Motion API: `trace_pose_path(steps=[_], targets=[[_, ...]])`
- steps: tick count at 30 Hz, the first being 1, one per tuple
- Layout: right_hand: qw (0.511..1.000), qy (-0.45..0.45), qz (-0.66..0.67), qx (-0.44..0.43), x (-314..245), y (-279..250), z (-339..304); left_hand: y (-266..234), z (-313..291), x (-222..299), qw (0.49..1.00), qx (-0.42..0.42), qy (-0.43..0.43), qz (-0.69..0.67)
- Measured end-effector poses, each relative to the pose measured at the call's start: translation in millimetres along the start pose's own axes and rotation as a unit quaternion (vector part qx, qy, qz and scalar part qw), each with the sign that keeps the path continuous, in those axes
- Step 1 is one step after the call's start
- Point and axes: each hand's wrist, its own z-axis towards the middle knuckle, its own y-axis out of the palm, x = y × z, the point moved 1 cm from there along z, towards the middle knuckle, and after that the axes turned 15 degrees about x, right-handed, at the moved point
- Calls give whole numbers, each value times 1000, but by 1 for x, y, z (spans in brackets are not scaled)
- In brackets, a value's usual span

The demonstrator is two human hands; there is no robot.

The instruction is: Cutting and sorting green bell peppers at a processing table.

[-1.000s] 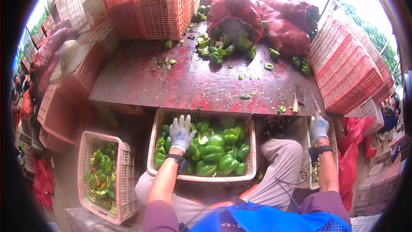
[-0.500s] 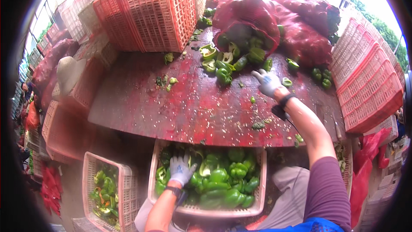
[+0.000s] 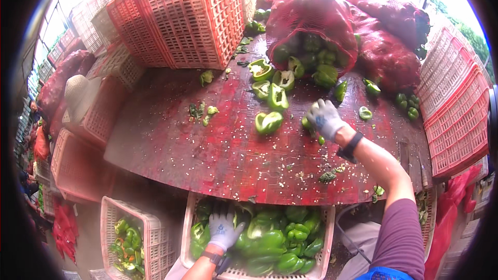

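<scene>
Strong daylight comes from beyond the desk, bleaching the background white. Below its near edge lies shadow, where green peppers shine, slightly blurred. Haze softens the desk's left side; fisheye distortion bows its edges.

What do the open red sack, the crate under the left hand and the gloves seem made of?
Open red sack: probably plastic netting, slightly shiny; fine mesh lines cross its thin skin.
Crate: likely moulded plastic, pale pink; smooth-looking rim, slotted walls.
Gloves: seemingly knitted fabric, matte pale grey, fitting closely around the fingers; any coating is unclear.
</scene>
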Motion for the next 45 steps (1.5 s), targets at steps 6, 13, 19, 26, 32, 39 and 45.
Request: trace_pose_path(steps=[6, 13, 19, 26, 32, 39, 45], targets=[[951, 111, 231, -171, 35, -59, 20, 1, 4, -1, 1000, 4, -3, 18], [915, 211, 339, -56, 28, 12, 209, 5, -2, -3, 999, 26, 7, 17], [883, 323, 326, -99, -10, 63, 210, 2, 2, 1, 1000, 16, 1, -23], [912, 268, 276, -140, -16, 35, 159, -2, 3, 1, 999, 9, -25, -18], [938, 147, 270, -157, -24, -1, 66, -4, 6, 0, 998, 46, -15, -44], [915, 304, 263, -24, 45, 9, 100, 1, 3, 1, 998, 43, -10, -39], [810, 554, 191, -29, 78, 89, 171, 5, 1, 2, 998, 1, -35, -59]])
